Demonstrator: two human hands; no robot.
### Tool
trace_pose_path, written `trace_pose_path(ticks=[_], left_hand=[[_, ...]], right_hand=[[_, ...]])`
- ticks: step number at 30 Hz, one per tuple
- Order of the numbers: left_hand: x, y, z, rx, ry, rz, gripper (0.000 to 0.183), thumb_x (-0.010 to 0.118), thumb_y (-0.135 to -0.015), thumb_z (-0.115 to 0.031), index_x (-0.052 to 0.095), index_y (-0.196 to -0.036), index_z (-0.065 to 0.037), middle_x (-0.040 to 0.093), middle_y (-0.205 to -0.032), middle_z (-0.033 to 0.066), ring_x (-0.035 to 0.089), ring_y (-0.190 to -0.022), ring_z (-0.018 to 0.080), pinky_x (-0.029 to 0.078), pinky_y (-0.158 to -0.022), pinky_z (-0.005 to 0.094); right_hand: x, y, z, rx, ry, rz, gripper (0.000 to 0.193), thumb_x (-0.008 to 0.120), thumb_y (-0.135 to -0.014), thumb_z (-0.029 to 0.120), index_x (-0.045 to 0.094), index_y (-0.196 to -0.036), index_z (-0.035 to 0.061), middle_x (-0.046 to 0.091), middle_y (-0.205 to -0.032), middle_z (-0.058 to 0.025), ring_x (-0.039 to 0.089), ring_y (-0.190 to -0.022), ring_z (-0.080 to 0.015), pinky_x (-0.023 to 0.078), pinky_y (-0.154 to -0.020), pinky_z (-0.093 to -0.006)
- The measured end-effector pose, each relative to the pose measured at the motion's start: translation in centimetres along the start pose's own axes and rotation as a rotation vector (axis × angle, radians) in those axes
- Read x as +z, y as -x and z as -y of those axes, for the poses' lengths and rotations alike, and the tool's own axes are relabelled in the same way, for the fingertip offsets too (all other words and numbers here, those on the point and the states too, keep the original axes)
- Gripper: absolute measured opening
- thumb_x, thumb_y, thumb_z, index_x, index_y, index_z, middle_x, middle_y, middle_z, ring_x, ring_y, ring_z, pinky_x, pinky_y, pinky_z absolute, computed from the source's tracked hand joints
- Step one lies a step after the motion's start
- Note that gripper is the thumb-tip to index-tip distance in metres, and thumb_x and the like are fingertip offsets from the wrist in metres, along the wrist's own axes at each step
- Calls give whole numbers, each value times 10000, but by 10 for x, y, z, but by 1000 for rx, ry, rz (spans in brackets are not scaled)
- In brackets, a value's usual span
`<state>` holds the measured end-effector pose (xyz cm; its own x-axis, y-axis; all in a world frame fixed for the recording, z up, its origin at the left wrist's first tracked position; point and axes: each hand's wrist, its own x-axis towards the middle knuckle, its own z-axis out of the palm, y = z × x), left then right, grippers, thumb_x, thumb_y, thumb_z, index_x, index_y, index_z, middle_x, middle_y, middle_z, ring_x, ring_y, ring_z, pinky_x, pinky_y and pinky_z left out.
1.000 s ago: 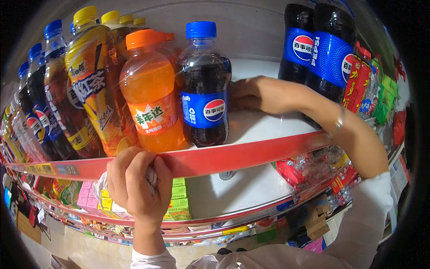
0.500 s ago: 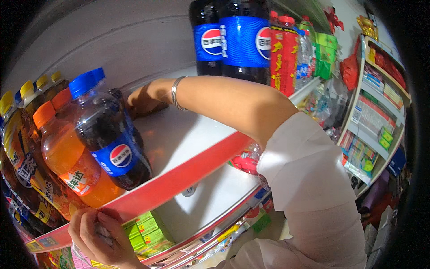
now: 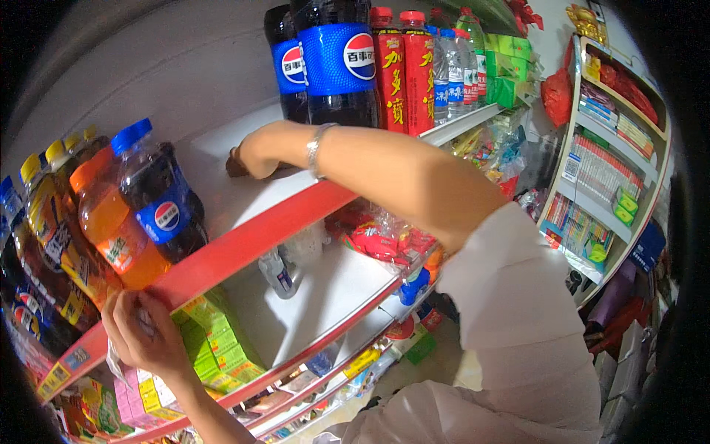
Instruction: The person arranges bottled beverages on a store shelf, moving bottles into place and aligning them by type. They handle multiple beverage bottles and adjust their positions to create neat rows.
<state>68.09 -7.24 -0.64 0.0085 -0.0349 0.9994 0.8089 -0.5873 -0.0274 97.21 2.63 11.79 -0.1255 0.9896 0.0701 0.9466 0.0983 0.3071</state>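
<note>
My right hand reaches across the white upper shelf, its fingers bent down at the surface in shadow. They look closed, but what they hold, if anything, is hidden. A silver bracelet circles that wrist. My left hand is curled against the red front strip, closed on a crumpled white tissue that pokes out beside the fingers. Nearest the hands on the left stand a cola bottle with a blue cap and an orange soda bottle.
Large cola bottles, red drink bottles and water bottles stand behind my right arm. Yellow-capped bottles crowd the left end. Below lie green boxes, a small clear bottle and red packets. A bookshelf stands right.
My view has shifted, showing more of the lower shelf. My right hand has moved right along the shelf, away from the cola bottles on the left. My left hand stays at the front strip.
</note>
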Motion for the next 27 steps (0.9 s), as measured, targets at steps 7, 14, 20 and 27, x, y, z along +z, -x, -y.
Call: trace_pose_path(ticks=[7, 14, 20, 27], left_hand=[[-6, -10, -12, -55, 79, 62, 163, 676, -852, 27, 635, -1008, 4, 645, -992, 169, 659, -885, 343, 536, -783, 396], [-7, -13, -17, -57, 39, 66, 164, 678, -829, 23, 617, -978, -5, 648, -998, 160, 658, -906, 355, 529, -777, 418], [-6, -13, -21, -98, 54, 63, 152, 660, -835, 31, 612, -976, -3, 638, -987, 153, 649, -897, 346, 522, -783, 413], [-8, -10, -16, -87, 83, 62, 127, 644, -846, 53, 606, -963, 18, 619, -962, 172, 635, -865, 339, 520, -776, 389]], right_hand=[[-23, 114, -10, -104, -111, -22, 485, 540, -877, 70, 566, -1359, 25, 674, -1170, -289, 659, -1078, -445, 524, -901, -491], [-25, 146, -24, -361, -443, -238, 453, 571, -868, 56, 615, -1319, 64, 674, -1168, -285, 641, -1116, -439, 510, -967, -459], [-7, 168, -50, -438, -993, -829, 440, 580, -899, -39, 606, -1335, 14, 642, -1309, -94, 585, -1236, -188, 457, -1075, -333], [62, 266, -35, -554, -1326, -711, 532, 533, -862, -127, 598, -1365, 31, 637, -1320, -99, 583, -1257, -200, 446, -1105, -361]])
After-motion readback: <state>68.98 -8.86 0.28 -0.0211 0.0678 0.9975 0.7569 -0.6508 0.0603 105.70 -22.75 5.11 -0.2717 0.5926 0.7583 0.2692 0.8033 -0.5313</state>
